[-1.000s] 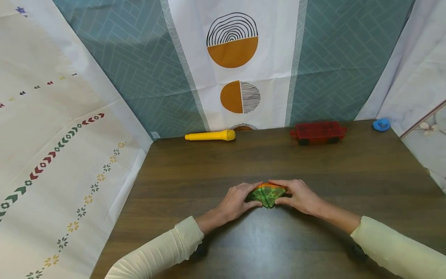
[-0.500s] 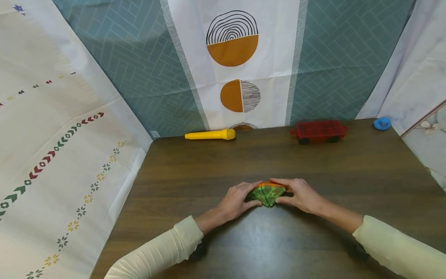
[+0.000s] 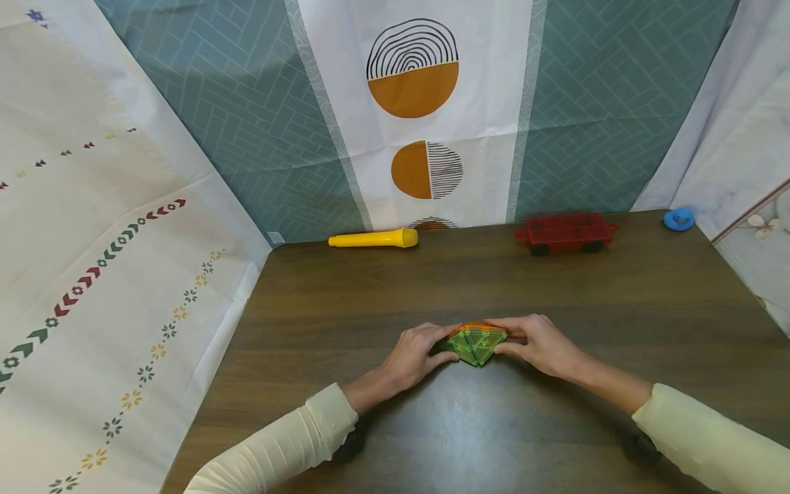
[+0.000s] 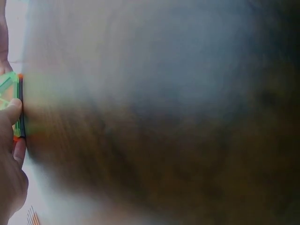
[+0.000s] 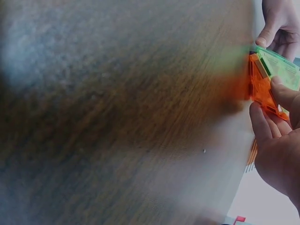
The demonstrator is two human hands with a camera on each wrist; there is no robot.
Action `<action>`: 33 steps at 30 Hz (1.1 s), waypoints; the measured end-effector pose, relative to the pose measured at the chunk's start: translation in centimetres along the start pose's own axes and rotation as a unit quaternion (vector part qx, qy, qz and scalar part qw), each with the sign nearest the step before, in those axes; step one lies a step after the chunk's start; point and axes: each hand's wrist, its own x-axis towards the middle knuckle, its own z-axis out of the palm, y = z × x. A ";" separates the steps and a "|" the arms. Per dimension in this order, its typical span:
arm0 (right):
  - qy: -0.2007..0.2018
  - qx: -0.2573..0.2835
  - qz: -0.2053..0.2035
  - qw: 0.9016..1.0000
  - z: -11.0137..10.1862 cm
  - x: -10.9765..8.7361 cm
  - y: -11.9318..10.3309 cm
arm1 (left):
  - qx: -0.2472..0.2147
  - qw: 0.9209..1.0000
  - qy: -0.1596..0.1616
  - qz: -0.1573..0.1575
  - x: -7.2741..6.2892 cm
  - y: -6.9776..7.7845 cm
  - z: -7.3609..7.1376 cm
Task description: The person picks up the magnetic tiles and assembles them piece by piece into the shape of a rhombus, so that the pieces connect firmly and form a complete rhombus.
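Translucent green triangular magnetic tiles (image 3: 474,348) stand joined to orange magnetic tiles (image 3: 474,326) as one small block in the middle of the table. From the left, my left hand (image 3: 415,357) pinches the block, thumb at its near side and fingers along its back. My right hand (image 3: 543,346) grips the opposite end the same way. In the left wrist view, the left thumb (image 4: 14,107) lies against the green tile (image 4: 18,89). The right wrist view shows fingertips under an orange tile (image 5: 263,89) and the right thumb (image 5: 281,91) over the block.
A yellow toy microphone (image 3: 373,238) lies along the table's back edge. Right of it stand a red translucent wheeled toy car base (image 3: 566,233) and a blue rubber duck (image 3: 679,219) in the corner. Patterned cloths (image 3: 247,123) hang behind and beside the wooden table (image 3: 308,302).
My right hand has shifted slightly right along the block, its thumb sliding toward the outer corner. The left thumb has drawn back a little to the left. The block has barely moved.
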 end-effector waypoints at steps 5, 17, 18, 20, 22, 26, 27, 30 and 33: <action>0.008 -0.011 0.001 1.000 0.1 0.0 -0.1 | -0.001 1.000 0.003 -0.005 0.0 0.1 0.0; 0.028 -0.030 0.011 0.999 0.0 -0.3 0.1 | -0.007 1.000 0.007 -0.014 -0.4 -0.6 -0.4; 0.037 -0.035 0.014 0.999 -0.1 -0.4 0.1 | -0.009 1.000 0.011 -0.017 -0.5 -0.7 -0.5; 0.055 -0.047 0.018 0.997 -0.2 -0.7 0.1 | -0.015 0.999 0.020 -0.023 -0.7 -0.9 -0.6; 0.075 -0.059 0.015 0.995 -0.3 -0.9 0.1 | -0.019 0.999 0.028 -0.027 -0.9 -1.1 -0.7; 0.122 -0.082 0.002 0.989 -0.4 -1.0 0.2 | -0.022 0.999 0.042 -0.025 -1.0 -1.5 -0.7; 0.133 -0.084 -0.002 0.987 -0.5 -1.0 0.2 | -0.021 0.998 0.045 -0.024 -1.0 -1.6 -0.7; 0.154 -0.091 -0.011 0.984 -0.5 -1.0 0.3 | -0.019 0.998 0.051 -0.022 -0.9 -1.7 -0.7; 0.161 -0.097 -0.014 0.982 -0.6 -1.0 0.3 | -0.015 0.998 0.054 -0.021 -0.9 -1.7 -0.7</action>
